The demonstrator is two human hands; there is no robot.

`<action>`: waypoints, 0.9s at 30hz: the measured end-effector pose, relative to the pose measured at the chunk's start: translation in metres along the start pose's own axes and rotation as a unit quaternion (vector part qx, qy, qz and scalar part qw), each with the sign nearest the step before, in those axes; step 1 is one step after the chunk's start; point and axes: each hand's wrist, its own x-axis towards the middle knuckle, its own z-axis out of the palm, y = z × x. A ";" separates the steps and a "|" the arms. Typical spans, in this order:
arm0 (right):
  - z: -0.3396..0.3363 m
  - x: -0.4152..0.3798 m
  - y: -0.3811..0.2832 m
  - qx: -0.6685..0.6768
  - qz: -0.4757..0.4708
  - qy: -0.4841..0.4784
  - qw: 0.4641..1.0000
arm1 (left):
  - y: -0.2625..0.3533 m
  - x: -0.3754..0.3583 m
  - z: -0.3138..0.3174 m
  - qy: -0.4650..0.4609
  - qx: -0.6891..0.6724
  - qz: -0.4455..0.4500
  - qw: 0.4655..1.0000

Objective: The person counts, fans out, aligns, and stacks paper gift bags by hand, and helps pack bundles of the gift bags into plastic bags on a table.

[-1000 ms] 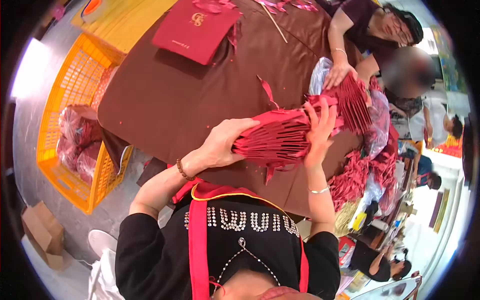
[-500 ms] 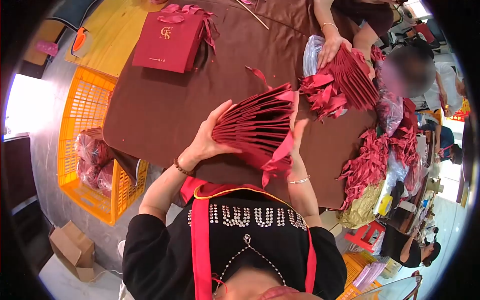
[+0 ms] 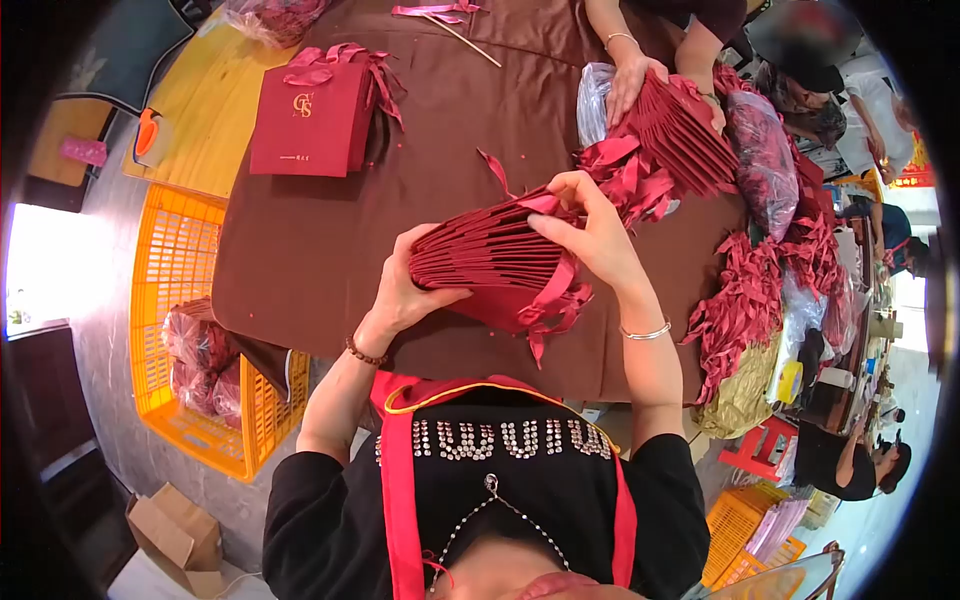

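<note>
A stack of dark red paper bags point(image 3: 490, 255) is held above the brown-covered table point(image 3: 300, 240), fanned out, with red ribbon handles point(image 3: 550, 300) hanging at its right end. My left hand point(image 3: 400, 285) grips the left end, thumb below and fingers behind. My right hand point(image 3: 590, 230) is closed over the upper right corner, thumb on the near side and fingers on the top edge. A finished-looking red bag with gold letters point(image 3: 308, 120) stands upright at the back left, ribbons at its top.
Across the table a co-worker's hands point(image 3: 632, 90) hold another fanned bag stack point(image 3: 685, 135). Ribbon bundles point(image 3: 740, 300) pile at the right edge. A yellow crate point(image 3: 185, 420) with wrapped packs stands at the left. A thin stick point(image 3: 462, 40) lies at the back.
My right hand has moved from the stack's right end up onto its upper corner. The stack is squeezed narrower and tilted slightly. The camera view has shifted a little.
</note>
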 end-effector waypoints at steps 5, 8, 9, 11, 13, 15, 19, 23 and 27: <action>-0.007 0.010 0.048 0.164 0.025 -0.002 0.986 | 0.004 -0.005 0.003 0.009 -0.007 -0.071 0.997; -0.024 0.012 0.074 0.081 -0.030 0.168 0.982 | 0.003 -0.004 0.007 0.044 -0.030 -0.045 0.998; -0.038 0.016 0.080 0.125 0.079 0.220 0.964 | 0.003 -0.003 0.007 0.044 -0.029 -0.044 0.998; -0.051 0.013 0.085 0.354 0.116 0.288 0.882 | 0.004 -0.003 0.006 0.038 -0.011 -0.041 0.998; -0.050 0.005 0.092 0.303 0.123 0.311 0.892 | 0.007 -0.005 0.006 0.039 -0.022 -0.037 0.998; -0.033 -0.015 0.069 0.127 0.061 0.193 0.971 | 0.006 -0.006 0.011 0.051 -0.033 -0.038 0.997; -0.003 -0.051 -0.006 -0.260 -0.239 0.057 0.934 | 0.001 -0.007 0.010 0.073 0.029 -0.046 0.996; 0.009 -0.050 -0.008 -0.497 -0.207 -0.064 0.840 | 0.013 -0.004 0.011 -0.031 -0.030 -0.097 0.994; 0.003 -0.035 -0.009 -0.436 -0.199 -0.121 0.869 | 0.037 0.002 0.000 -0.083 -0.015 -0.039 0.996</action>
